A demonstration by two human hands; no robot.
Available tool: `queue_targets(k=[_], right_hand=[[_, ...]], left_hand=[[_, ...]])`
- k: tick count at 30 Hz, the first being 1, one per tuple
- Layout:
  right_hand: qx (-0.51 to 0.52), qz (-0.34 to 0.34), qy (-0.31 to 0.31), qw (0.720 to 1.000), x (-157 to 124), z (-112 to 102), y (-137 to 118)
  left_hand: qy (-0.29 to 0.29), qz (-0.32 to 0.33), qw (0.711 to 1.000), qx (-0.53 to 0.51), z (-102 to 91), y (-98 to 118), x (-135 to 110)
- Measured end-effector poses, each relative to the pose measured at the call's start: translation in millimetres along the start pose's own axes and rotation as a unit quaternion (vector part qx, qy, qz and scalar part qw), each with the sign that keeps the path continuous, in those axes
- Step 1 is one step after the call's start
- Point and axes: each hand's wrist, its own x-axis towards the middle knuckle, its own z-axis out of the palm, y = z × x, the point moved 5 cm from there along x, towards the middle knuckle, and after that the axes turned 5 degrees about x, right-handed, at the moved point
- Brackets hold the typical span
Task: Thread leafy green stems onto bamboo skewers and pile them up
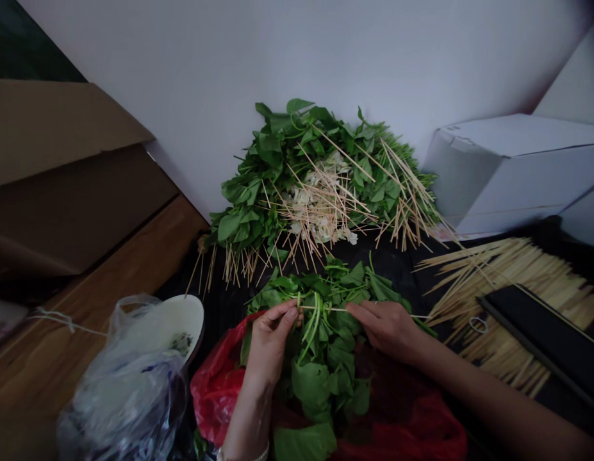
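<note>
Between my two hands a thin wooden skewer point(335, 310) runs level, with several green stems threaded on it. My right hand point(386, 325) grips the skewer by pinching, and its far end sticks out past the fingers. Thumb and fingertips of my left hand point(272, 336) pinch a green stem point(299, 299) at the skewer's left end. Broad leaves point(316, 384) hang from the threaded stems. Below lies an open red plastic bag point(412, 422), and loose leafy greens point(354, 278) are heaped just beyond my hands.
Against the wall rises a pile of skewered greens point(272, 147) and pale vegetable pieces point(325, 186). On the right are loose skewers point(527, 269), a dark phone-like slab point(541, 333) and a white box point(522, 166). A white bowl point(197, 314), clear plastic bag point(128, 397) and cardboard box point(70, 198) stand left.
</note>
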Motion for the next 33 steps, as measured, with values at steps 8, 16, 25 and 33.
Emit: queue_targets(k=[8, 16, 25, 33], right_hand=[[-0.019, -0.015, 0.004, 1.0, -1, 1, -1], [-0.011, -0.015, 0.015, 1.0, -1, 0, -3], [-0.008, -0.012, 0.086, 0.996, 5, -15, 2], [0.043, 0.091, 0.199, 0.975, 1, -36, 27]], left_hand=[[-0.013, 0.019, 1.0, 0.018, 0.2, 2, 1], [-0.027, -0.007, 0.999, 0.03, 7.5, 0, 0], [-0.068, 0.021, 0.993, 0.092, 7.1, 1, 6], [-0.046, 0.217, 0.892, 0.395, 4.2, 9, 38]])
